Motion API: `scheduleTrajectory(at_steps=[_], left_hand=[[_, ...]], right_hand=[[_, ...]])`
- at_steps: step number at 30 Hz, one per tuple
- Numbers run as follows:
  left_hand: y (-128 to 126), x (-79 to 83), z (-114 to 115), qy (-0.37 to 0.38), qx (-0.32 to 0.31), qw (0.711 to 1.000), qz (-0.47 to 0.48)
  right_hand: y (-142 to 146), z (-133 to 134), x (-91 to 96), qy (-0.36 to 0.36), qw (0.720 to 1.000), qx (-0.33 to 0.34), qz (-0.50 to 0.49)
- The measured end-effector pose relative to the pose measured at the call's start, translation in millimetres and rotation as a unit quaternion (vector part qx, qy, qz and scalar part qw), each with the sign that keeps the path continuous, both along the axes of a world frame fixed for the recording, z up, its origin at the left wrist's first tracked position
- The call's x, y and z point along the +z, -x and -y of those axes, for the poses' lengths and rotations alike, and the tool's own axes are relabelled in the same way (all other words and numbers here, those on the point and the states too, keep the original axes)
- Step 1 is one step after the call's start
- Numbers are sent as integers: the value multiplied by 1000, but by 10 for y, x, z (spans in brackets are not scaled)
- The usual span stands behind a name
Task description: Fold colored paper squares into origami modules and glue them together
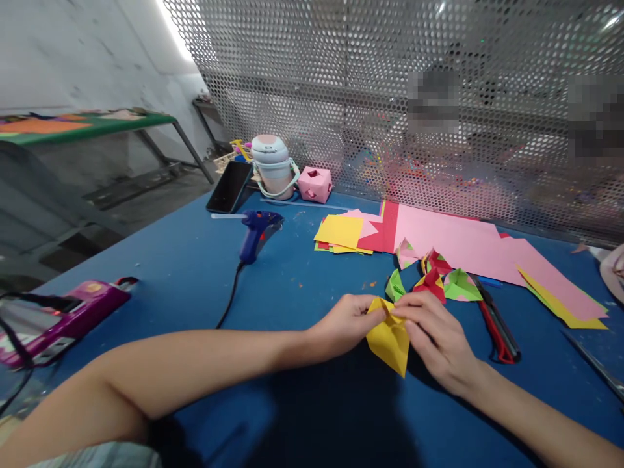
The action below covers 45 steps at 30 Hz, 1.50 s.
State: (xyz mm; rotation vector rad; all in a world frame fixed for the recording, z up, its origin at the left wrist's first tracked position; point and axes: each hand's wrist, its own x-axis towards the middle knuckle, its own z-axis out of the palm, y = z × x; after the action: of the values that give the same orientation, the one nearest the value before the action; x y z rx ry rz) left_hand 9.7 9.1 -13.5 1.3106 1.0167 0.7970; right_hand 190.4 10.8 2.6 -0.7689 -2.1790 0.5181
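In the head view, the yellow paper (390, 344) is in front of me, just above the blue table (302, 299), partly folded, with one corner pointing down towards me. My left hand (348, 325) pinches its upper left edge, thumb on top, and the fingers of my right hand (441, 341) are closed on the upper right part, close to the left thumb. I judge it to be nearly weightless, dry and not very slippery, stiff enough to keep a crease yet easy to crumple or tear if I squeeze hard. The best hold seems to be a light pinch on the folded edges, near the crease, leaving the loose flap free. Counting around it: one yellow piece in my fingers, and beyond them five folded pieces (462, 286), as far as I can tell, since some crowd together, in green, red and pink. I count one glue gun (253, 235), one phone (230, 187), one flask (274, 166), one pink paper box (315, 184), one power strip (85, 312) and one red-and-black handled tool (497, 325). The pile of small cut papers (341, 231) and the large pink sheets (439, 231) overlap too much for me to count.
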Motion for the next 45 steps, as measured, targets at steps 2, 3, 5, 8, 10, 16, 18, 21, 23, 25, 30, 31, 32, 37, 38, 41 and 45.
scheduleTrajectory(at_steps=[2, 3, 5, 8, 10, 16, 18, 21, 23, 25, 30, 31, 32, 37, 38, 41, 45], left_hand=[[-2, -8, 3, 15, -3, 1000, 20], [-4, -16, 5, 23, -3, 999, 28], [-8, -32, 8, 33, 1, 999, 33], [-13, -51, 12, 23, 2, 1000, 19], [-15, -54, 14, 6, 0, 1000, -2], [-16, -29, 16, -51, 17, 997, -56], [-18, -19, 15, -61, 17, 996, -61], [-20, -13, 13, -68, 20, 995, -66], [-22, -19, 11, -67, 22, 995, -67], [-22, -32, 7, -67, 23, 995, -64], [-20, -71, 2, -70, 21, 996, -58], [-19, -74, 4, -71, 20, 996, -60], [-18, -76, 6, -72, 19, 995, -62], [-11, -67, 13, -91, 20, 991, -97], [-10, -64, 12, -96, 23, 990, -104], [-11, -53, 6, -96, 26, 989, -109], [-16, -49, -1, -81, 19, 992, -92]], right_hand=[[13, -10, -2, 129, 989, -51, -59], [24, -21, -16, 199, 973, -72, -96], [53, -49, -59, 330, 924, -84, -176], [107, -72, -118, 461, 844, -54, -270], [131, -68, -130, 501, 817, -45, -283], [118, -45, -88, 455, 868, -75, -185], [110, -46, -84, 424, 890, -79, -148], [107, -46, -96, 374, 918, -80, -107], [106, -41, -105, 334, 935, -77, -87], [102, -30, -106, 287, 952, -73, -74], [86, 6, -75, 257, 963, -58, -60], [85, 10, -69, 268, 960, -54, -60], [85, 12, -64, 279, 957, -51, -63], [104, -1, -82, 299, 948, -66, -89], [109, -4, -92, 295, 949, -67, -86], [121, -3, -114, 268, 958, -72, -74], [131, 8, -121, 234, 966, -85, -64]])
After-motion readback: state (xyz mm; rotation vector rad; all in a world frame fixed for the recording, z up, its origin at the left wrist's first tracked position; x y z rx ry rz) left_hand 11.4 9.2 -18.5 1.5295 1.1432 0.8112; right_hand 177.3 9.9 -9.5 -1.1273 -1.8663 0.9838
